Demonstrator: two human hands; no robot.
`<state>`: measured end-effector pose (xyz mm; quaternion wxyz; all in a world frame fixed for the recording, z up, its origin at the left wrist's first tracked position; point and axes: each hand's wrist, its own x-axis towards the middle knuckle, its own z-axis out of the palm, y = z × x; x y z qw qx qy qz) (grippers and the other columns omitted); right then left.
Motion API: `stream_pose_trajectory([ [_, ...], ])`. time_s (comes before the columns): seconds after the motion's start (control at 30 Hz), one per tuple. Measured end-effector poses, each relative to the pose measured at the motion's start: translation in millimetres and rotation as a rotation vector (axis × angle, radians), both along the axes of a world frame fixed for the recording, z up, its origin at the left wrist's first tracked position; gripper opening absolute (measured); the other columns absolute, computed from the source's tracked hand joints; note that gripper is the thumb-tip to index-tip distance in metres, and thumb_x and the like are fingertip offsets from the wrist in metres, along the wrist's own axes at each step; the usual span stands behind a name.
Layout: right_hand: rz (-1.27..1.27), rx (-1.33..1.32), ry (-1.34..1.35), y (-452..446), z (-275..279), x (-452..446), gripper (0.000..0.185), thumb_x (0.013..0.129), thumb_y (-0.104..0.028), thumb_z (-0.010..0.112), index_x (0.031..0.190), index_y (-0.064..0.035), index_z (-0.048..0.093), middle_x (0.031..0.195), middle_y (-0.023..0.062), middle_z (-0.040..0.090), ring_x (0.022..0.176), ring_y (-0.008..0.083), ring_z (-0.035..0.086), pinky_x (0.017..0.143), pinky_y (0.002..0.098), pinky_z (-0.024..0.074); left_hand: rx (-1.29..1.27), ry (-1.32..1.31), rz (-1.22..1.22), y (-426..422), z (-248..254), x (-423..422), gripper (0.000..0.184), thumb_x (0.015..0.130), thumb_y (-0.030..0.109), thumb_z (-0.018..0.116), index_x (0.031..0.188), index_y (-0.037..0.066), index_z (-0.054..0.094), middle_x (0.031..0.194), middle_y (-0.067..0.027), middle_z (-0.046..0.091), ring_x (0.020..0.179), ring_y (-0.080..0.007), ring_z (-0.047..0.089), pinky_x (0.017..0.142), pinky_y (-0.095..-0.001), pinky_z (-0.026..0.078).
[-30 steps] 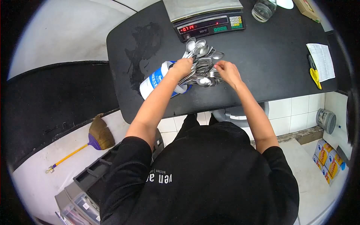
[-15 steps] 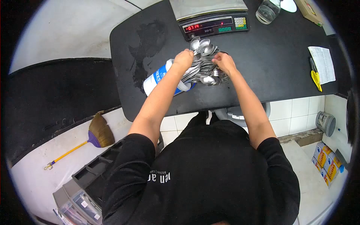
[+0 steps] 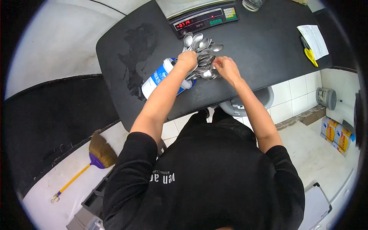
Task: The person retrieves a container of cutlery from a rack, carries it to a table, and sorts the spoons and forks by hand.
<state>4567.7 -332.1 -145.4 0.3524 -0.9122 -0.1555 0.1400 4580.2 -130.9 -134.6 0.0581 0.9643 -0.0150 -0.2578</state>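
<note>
Many metal spoons spill in a heap from a white and blue plastic tub lying on its side on the black table. My left hand is closed round a bunch of spoons, whose bowls fan out above the fist. At the right edge of the heap is my right hand, its thumb and fingertips pinched together. A bit of shiny metal shows by them, too small to name. My left forearm hides part of the tub.
A digital scale stands at the table's back, reading -0.714. A glass jar is beside it. Paper and a yellow-handled tool lie at the right. A broom is on the floor at left.
The view has shifted, so the table and scale sit further left. A spoon now sticks out at the heap's upper right. My right hand has drawn slightly away from the heap's middle to its edge.
</note>
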Motion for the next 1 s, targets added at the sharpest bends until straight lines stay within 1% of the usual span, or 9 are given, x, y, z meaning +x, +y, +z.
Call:
stream_pose_trajectory([
  [0.17, 0.082, -0.048, -0.116, -12, 6, -12, 0.021, 0.083, -0.02, 0.064, 0.098, -0.0063, 0.067, 0.096, 0.0112, 0.064, 0.099, 0.0318, 0.057, 0.087, 0.0461, 0.0438, -0.047, 0.328, 0.003, 3, 29, 23, 0.033, 0.069, 0.008, 0.067, 0.1, -0.003, 0.068, 0.107, -0.0242, 0.064, 0.1, -0.0358, 0.064, 0.085, -0.0423, 0.051],
  [0.3, 0.161, -0.038, -0.086, -14, 3, -7, 0.021, 0.083, -0.021, 0.065, 0.098, -0.0063, 0.067, 0.098, 0.0106, 0.063, 0.101, 0.0315, 0.056, 0.087, 0.0459, 0.0435, 0.034, 0.301, 0.034, 9, 33, 22, 0.029, 0.067, 0.007, 0.069, 0.094, 0.0, 0.071, 0.101, -0.0218, 0.067, 0.095, -0.0337, 0.066, 0.082, -0.0413, 0.052],
  [0.4, 0.174, -0.047, -0.123, -19, 7, 2, 0.021, 0.082, -0.022, 0.066, 0.097, -0.0065, 0.067, 0.097, 0.0103, 0.063, 0.102, 0.0306, 0.055, 0.086, 0.0463, 0.0434, 0.163, 0.315, 0.066, -5, 100, 12, 0.027, 0.07, 0.007, 0.066, 0.096, 0.001, 0.071, 0.102, -0.0204, 0.067, 0.095, -0.0334, 0.066, 0.082, -0.0412, 0.052],
  [0.5, 0.222, -0.057, -0.217, -15, 9, 9, 0.021, 0.081, -0.024, 0.067, 0.095, -0.008, 0.067, 0.095, 0.009, 0.062, 0.1, 0.0282, 0.055, 0.086, 0.0448, 0.0429, 0.168, 0.107, 0.107, 5, 114, -6, 0.023, 0.078, 0.008, 0.058, 0.096, 0.0, 0.068, 0.101, -0.0221, 0.066, 0.094, -0.035, 0.065, 0.081, -0.043, 0.051],
  [0.6, 0.578, -0.05, -0.378, 10, 18, 4, 0.031, 0.076, -0.031, 0.071, 0.099, -0.01, 0.066, 0.1, 0.0055, 0.058, 0.103, 0.0239, 0.052, 0.088, 0.042, 0.0413, 0.072, -0.131, 0.188, 22, 119, -34, 0.025, 0.087, 0.017, 0.052, 0.099, -0.002, 0.063, 0.094, -0.0197, 0.068, 0.089, -0.0319, 0.067, 0.077, -0.0415, 0.051],
  [0.67, 0.688, -0.097, -0.42, 25, 9, 2, 0.032, 0.076, -0.031, 0.071, 0.1, -0.0102, 0.066, 0.103, 0.0049, 0.058, 0.105, 0.0231, 0.051, 0.089, 0.0414, 0.041, -0.538, -0.194, 0.722, 18, 134, -58, 0.024, 0.089, 0.019, 0.052, 0.099, -0.001, 0.061, 0.086, -0.018, 0.069, 0.086, -0.0308, 0.068, 0.077, -0.0377, 0.05],
  [0.8, 0.711, -0.065, -0.432, 24, -22, 5, 0.027, 0.077, -0.029, 0.069, 0.099, -0.0129, 0.067, 0.104, 0.0025, 0.056, 0.105, 0.0226, 0.05, 0.089, 0.0449, 0.0404, -0.323, -0.748, 0.899, 32, 92, -115, 0.03, 0.09, 0.028, 0.058, 0.096, -0.001, 0.056, 0.078, -0.0169, 0.067, 0.074, -0.0273, 0.067, 0.066, -0.0366, 0.049],
  [0.9, 0.681, 0.006, -0.381, 15, -28, 5, 0.03, 0.08, -0.031, 0.065, 0.107, -0.0165, 0.067, 0.105, 0.0022, 0.055, 0.105, 0.0232, 0.05, 0.091, 0.0435, 0.0408, -0.352, -0.776, 0.97, 9, 82, -133, 0.039, 0.083, 0.031, 0.07, 0.098, 0.001, 0.05, 0.069, -0.0092, 0.059, 0.06, -0.0183, 0.058, 0.057, -0.0341, 0.046],
  [1.0, 0.656, 0.01, -0.431, 12, -28, 4, 0.031, 0.081, -0.032, 0.065, 0.107, -0.0166, 0.068, 0.105, 0.0023, 0.055, 0.105, 0.0234, 0.05, 0.091, 0.0418, 0.0415, -0.29, -0.721, 0.95, 2, 63, -139, 0.051, 0.075, 0.032, 0.078, 0.099, 0.0, 0.048, 0.075, -0.0086, 0.057, 0.068, -0.0178, 0.057, 0.062, -0.0321, 0.047],
])
